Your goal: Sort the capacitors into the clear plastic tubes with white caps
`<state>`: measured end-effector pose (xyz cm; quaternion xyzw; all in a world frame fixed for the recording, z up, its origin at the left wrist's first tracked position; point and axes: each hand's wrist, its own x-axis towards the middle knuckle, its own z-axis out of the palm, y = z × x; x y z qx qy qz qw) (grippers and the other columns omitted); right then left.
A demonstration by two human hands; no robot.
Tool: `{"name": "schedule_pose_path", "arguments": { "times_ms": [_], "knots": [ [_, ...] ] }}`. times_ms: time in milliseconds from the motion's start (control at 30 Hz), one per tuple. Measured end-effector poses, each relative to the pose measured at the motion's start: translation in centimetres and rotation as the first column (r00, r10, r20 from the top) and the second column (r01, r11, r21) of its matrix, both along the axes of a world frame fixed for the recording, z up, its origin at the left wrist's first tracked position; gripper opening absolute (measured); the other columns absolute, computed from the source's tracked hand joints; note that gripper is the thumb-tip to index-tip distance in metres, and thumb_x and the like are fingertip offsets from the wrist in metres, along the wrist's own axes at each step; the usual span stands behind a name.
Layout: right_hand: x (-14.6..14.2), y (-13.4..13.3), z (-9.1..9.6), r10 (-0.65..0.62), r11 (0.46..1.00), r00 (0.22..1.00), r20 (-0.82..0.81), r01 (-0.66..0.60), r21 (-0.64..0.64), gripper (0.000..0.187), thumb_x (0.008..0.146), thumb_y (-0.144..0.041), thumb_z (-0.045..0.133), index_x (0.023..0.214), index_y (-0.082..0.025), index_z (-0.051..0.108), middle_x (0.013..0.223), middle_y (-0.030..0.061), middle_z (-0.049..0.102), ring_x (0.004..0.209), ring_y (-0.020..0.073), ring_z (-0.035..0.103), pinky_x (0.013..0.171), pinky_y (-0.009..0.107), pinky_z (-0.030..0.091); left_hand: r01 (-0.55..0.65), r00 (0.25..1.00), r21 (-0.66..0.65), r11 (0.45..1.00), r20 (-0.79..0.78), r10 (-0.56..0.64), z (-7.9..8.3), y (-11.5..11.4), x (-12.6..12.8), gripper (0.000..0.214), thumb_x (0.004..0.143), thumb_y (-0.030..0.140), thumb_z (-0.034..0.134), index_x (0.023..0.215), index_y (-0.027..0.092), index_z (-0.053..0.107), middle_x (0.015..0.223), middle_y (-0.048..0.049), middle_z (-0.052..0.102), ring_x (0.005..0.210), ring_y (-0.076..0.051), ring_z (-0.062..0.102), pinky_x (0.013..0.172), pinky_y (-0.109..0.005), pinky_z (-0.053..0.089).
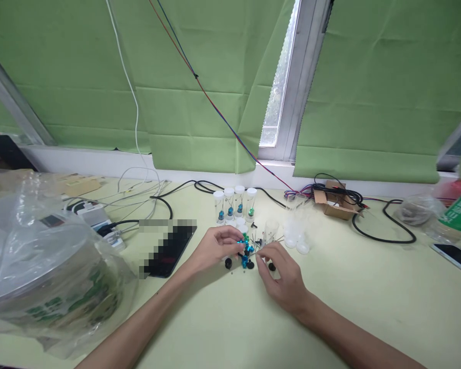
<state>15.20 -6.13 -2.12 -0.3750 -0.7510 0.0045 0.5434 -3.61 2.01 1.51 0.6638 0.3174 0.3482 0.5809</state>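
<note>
Two hands are meeting over a small pile at the middle of a pale yellow-green bench [369, 302]. Green blinds [215, 77] are hanging behind it, with a window strip [286, 77] showing between them. A red-and-blue wire [223, 115] and a white cable [127, 77] are running down to the bench. At far left, a plastic bag [42, 266] is covering a round tub, with a power strip [94, 215] behind it and a black phone [171, 248] beside it. A cardboard box [336, 202] and a black cable [384, 236] are lying at the right rear.

The pile is made of blue and green parts [246, 252] with thin metal legs, lying between the hands with black caps [228, 263] around them. The left hand [215, 249] is curling in, its grip pinching one teal part at the pile's left edge. That part is too small to tell its long axis. The loose legs are lying flat and pointing mostly right, toward the right hand [282, 279]. The right grip is drawn together at the legs; cannot tell if it is holding one.

Four vials [234, 205] are standing upright just behind, long axes vertical, each with a coloured part inside. An empty vial [271, 228] is standing near them, and white lids [297, 240] are lying beside it.
</note>
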Motion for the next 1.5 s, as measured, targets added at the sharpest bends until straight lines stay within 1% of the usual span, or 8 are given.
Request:
{"name": "schedule_pose_path", "arguments": {
  "times_ms": [133,267,467,600,800,1000,1200,1500],
  "knots": [
    [0.0,0.2,-0.3,0.061,0.99,0.995,0.083,-0.05,-0.133,0.015,0.094,-0.012,0.047,0.102,-0.022,0.056,0.088,0.0061,0.062,0.077,0.0183,0.06,0.068,0.033,0.052,0.045,0.999,-0.014,0.999,-0.002,-0.045,-0.1,0.0,0.0,0.025,0.076,0.033,0.075,0.091,0.014,0.067,0.075,-0.0041,0.071,0.066,-0.015,0.067,0.065,-0.027,0.052],
    [0.0,0.2,-0.5,0.067,0.98,0.994,0.084,-0.049,-0.195,0.016,0.095,-0.016,0.046,0.107,-0.022,0.054,0.094,0.0062,0.064,0.073,0.0165,0.06,0.064,0.03,0.052,0.09,0.996,-0.015,0.996,-0.019,-0.09,0.1,-0.3,0.1,0.027,0.078,0.037,0.073,0.093,0.015,0.069,0.075,-0.0053,0.071,0.068,-0.017,0.067,0.069,-0.03,0.053],
    [0.0,0.2,-0.8,0.039,0.961,0.999,-0.018,-0.043,-0.274,0.019,0.095,-0.019,0.046,0.114,-0.023,0.047,0.09,0.0039,0.064,0.067,0.0147,0.06,0.056,0.026,0.049,0.115,0.992,0.011,0.993,-0.06,-0.114,0.8,-0.9,0.2,0.031,0.08,0.042,0.07,0.095,0.014,0.071,0.074,-0.006,0.07,0.063,-0.016,0.065,0.063,-0.028,0.051],
    [0.0,0.3,-0.8,0.038,0.951,0.999,0.001,-0.036,-0.308,0.02,0.095,-0.018,0.045,0.114,-0.022,0.046,0.091,0.004,0.064,0.069,0.0148,0.061,0.058,0.026,0.049,0.078,0.995,0.034,0.996,-0.062,-0.076,0.9,-0.9,0.2,0.033,0.082,0.043,0.067,0.095,0.013,0.071,0.073,-0.0055,0.069,0.059,-0.015,0.063,0.059,-0.026,0.05],
    [0.2,0.5,-0.8,-0.05,0.95,0.995,0.091,0.075,-0.303,0.018,0.093,-0.016,0.044,0.109,-0.021,0.05,0.093,0.0062,0.064,0.076,0.0182,0.064,0.057,0.027,0.048,-0.028,1.0,0.052,0.998,-0.001,0.028,1.2,-0.8,0.2,0.028,0.083,0.041,0.067,0.095,0.016,0.069,0.081,-0.0033,0.068,0.067,-0.015,0.067,0.07,-0.028,0.053],
    [0.3,0.6,-1.0,-0.104,0.948,0.978,0.182,0.153,-0.278,0.018,0.092,-0.014,0.045,0.106,-0.021,0.053,0.095,0.0071,0.066,0.073,0.0197,0.064,0.059,0.03,0.049,-0.04,0.999,0.002,0.999,0.037,0.039,0.8,-0.7,0.2,0.028,0.082,0.041,0.068,0.096,0.017,0.068,0.092,-0.0056,0.069,0.076,-0.02,0.071,0.077,-0.033,0.055],
    [0.2,0.7,-1.2,-0.086,0.95,0.969,0.233,0.15,-0.275,0.018,0.091,-0.012,0.044,0.104,-0.02,0.054,0.092,0.0072,0.066,0.079,0.0223,0.066,0.068,0.034,0.051,-0.035,0.999,0.045,0.998,0.026,0.034,0.5,-0.6,0.2,0.023,0.084,0.037,0.067,0.096,0.018,0.069,0.083,-0.0025,0.066,0.069,-0.015,0.067,0.072,-0.028,0.052],
    [0.4,0.8,-1.3,-0.105,0.932,0.955,0.278,0.192,-0.307,0.018,0.091,-0.011,0.045,0.102,-0.02,0.055,0.095,0.0074,0.065,0.082,0.0228,0.065,0.069,0.034,0.052,-0.051,0.999,0.074,0.996,-0.001,0.051,0.4,-0.5,0.2,0.023,0.083,0.038,0.066,0.093,0.017,0.069,0.071,-0.0003,0.061,0.058,-0.011,0.055,0.058,-0.024,0.043]
  ]
}}
